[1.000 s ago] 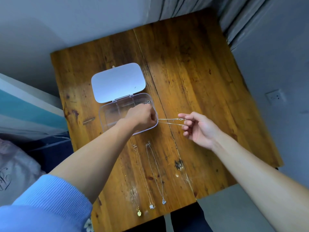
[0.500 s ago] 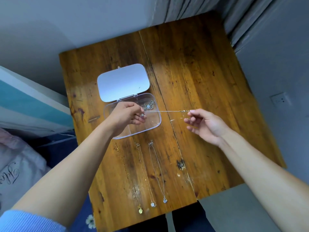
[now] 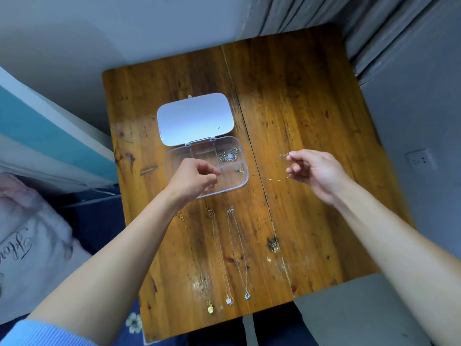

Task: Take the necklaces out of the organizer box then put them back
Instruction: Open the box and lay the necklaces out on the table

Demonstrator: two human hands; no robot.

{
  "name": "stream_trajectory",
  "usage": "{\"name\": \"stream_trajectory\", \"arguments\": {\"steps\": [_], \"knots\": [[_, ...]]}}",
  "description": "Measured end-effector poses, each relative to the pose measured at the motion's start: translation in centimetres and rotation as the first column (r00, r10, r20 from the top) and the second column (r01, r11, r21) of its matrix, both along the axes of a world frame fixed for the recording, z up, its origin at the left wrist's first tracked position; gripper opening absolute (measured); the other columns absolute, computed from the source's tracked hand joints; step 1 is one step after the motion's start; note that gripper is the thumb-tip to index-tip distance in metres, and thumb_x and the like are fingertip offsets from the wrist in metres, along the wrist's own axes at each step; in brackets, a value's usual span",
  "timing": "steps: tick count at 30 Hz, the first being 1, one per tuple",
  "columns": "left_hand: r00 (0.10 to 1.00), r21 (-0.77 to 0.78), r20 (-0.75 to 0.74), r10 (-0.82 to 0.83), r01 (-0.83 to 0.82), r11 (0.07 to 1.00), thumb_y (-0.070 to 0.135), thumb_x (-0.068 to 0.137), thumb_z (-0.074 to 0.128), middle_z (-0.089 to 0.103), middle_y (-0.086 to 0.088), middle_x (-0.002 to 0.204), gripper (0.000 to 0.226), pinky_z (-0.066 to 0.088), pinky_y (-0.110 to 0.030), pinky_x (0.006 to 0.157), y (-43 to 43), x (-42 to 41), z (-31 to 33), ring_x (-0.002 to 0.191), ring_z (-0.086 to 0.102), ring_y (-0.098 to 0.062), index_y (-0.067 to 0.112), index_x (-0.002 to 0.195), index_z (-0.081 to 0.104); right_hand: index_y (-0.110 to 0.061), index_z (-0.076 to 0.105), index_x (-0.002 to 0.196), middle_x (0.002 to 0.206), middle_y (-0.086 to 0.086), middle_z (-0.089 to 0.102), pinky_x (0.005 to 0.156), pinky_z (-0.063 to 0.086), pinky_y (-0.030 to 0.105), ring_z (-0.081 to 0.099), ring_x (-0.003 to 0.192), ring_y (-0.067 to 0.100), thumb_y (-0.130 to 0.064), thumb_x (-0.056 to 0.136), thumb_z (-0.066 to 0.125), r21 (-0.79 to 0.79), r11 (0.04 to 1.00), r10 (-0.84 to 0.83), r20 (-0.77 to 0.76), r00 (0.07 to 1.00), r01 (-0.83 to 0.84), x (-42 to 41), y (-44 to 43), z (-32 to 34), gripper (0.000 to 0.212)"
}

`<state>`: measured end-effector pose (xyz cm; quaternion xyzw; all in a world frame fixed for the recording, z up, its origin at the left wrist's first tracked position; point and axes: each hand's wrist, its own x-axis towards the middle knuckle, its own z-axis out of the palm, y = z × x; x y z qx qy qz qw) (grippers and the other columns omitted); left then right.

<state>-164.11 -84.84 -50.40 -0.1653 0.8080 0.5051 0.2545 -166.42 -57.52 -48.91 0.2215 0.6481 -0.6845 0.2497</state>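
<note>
The clear organizer box (image 3: 174,158) lies on the wooden table (image 3: 299,108), its white lid (image 3: 195,118) flat open behind it. A coiled necklace (image 3: 228,156) fills the far right compartment. My left hand (image 3: 193,179) hovers over the box's middle, fingers loosely curled and holding nothing. Just right of its fingertips a small pendant (image 3: 239,170) rests in the near right compartment. Its thin, blurred chain (image 3: 272,179) trails right to my right hand (image 3: 316,171), which pinches the other end. Three necklaces lie stretched toward me, with a gold pendant (image 3: 210,308), a white pendant (image 3: 229,300) and a blue pendant (image 3: 247,295).
The table stands in a corner, with a grey wall behind and a curtain (image 3: 374,26) at the far right. A bed with a printed pillow (image 3: 25,245) borders the left edge. A wall socket (image 3: 420,160) is on the right. Dark marks dot the near table surface.
My left hand has let the pendant end drop into the near right compartment and pulled back left. My right hand moved right with the chain, which now hangs slack instead of taut.
</note>
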Motion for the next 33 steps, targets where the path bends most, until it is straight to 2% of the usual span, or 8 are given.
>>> {"name": "stream_trajectory", "arguments": {"steps": [4,7,9,12,17,22,27,33], "knots": [[0.981,-0.127,-0.155,-0.115,0.095,0.987,0.001,0.081,0.059,0.068,0.000,0.081,0.024,0.043,-0.010,0.060,2.2,0.2,-0.4,0.063,0.054,-0.003,0.012,0.096,0.073,-0.014,0.073,0.077,0.049,-0.004,0.046,0.068,0.055,0.032,0.051,0.050,0.013,-0.020,0.089,0.062,-0.052,0.996,0.071,0.003,0.997,-0.071,-0.4,-0.7,2.0,0.018],[0.953,-0.189,-0.186,-0.239,0.204,0.961,0.003,0.082,0.057,0.065,-0.005,0.103,0.036,0.048,-0.025,0.082,4.2,-0.2,-1.0,0.087,0.058,-0.016,0.012,0.116,0.067,-0.016,0.074,0.077,0.047,-0.006,0.038,0.061,0.054,0.030,0.041,0.043,0.011,-0.021,0.089,0.061,-0.133,0.990,0.047,0.027,0.999,-0.043,-0.6,-0.9,3.2,0.019],[0.940,-0.257,-0.161,-0.301,0.255,0.932,0.007,0.084,0.056,0.066,-0.007,0.107,0.038,0.049,-0.031,0.086,5.0,-1.0,-1.6,0.096,0.060,-0.023,0.012,0.121,0.063,-0.015,0.074,0.081,0.046,-0.008,0.035,0.057,0.052,0.029,0.035,0.040,0.009,-0.022,0.089,0.061,-0.171,0.985,0.023,0.049,0.999,-0.014,-0.6,-0.8,3.7,0.017],[0.912,-0.399,-0.100,-0.397,0.329,0.856,0.016,0.082,0.055,0.072,-0.008,0.103,0.032,0.053,-0.034,0.079,5.5,-2.5,-2.3,0.098,0.064,-0.031,0.017,0.111,0.068,-0.017,0.074,0.089,0.046,-0.009,0.030,0.054,0.048,0.026,0.029,0.038,0.008,-0.024,0.089,0.061,-0.212,0.977,0.014,0.093,0.996,0.006,-0.3,-0.3,4.2,0.015],[0.839,-0.557,-0.084,-0.537,0.408,0.724,0.023,0.079,0.055,0.072,-0.006,0.092,0.021,0.049,-0.032,0.067,6.4,-3.4,-2.9,0.089,0.065,-0.033,0.021,0.088,0.074,-0.019,0.074,0.094,0.046,-0.009,0.031,0.049,0.044,0.023,0.027,0.036,0.007,-0.026,0.090,0.060,-0.248,0.969,0.013,0.134,0.991,0.021,0.2,0.2,4.4,0.017],[0.844,-0.573,-0.098,-0.527,0.386,0.723,0.022,0.073,0.053,0.074,0.000,0.084,0.022,0.049,-0.031,0.064,6.4,-3.3,-3.5,0.084,0.066,-0.029,0.022,0.082,0.074,-0.022,0.073,0.092,0.050,-0.009,0.040,0.049,0.045,0.022,0.029,0.035,0.006,-0.035,0.089,0.064,-0.221,0.974,-0.026,0.129,0.991,0.054,0.4,0.6,4.5,0.016],[0.848,-0.519,-0.073,-0.524,0.417,0.746,0.025,0.074,0.054,0.070,0.002,0.082,0.015,0.052,-0.032,0.066,6.2,-3.3,-3.6,0.082,0.062,-0.026,0.021,0.077,0.068,-0.021,0.073,0.086,0.058,-0.007,0.047,0.049,0.045,0.022,0.033,0.039,0.006,-0.031,0.089,0.064,-0.168,0.981,-0.078,0.103,0.992,0.095,0.3,0.7,4.5,0.014],[0.907,-0.364,-0.047,-0.419,0.375,0.853,0.022,0.071,0.053,0.073,0.005,0.081,0.023,0.052,-0.032,0.072,6.3,-3.6,-2.9,0.085,0.063,-0.023,0.024,0.077,0.076,-0.019,0.072,0.083,0.060,-0.006,0.048,0.049,0.045,0.021,0.035,0.040,0.006,-0.029,0.089,0.064,-0.154,0.978,-0.121,0.121,0.985,0.139,0.1,0.4,4.6,0.014]]}}
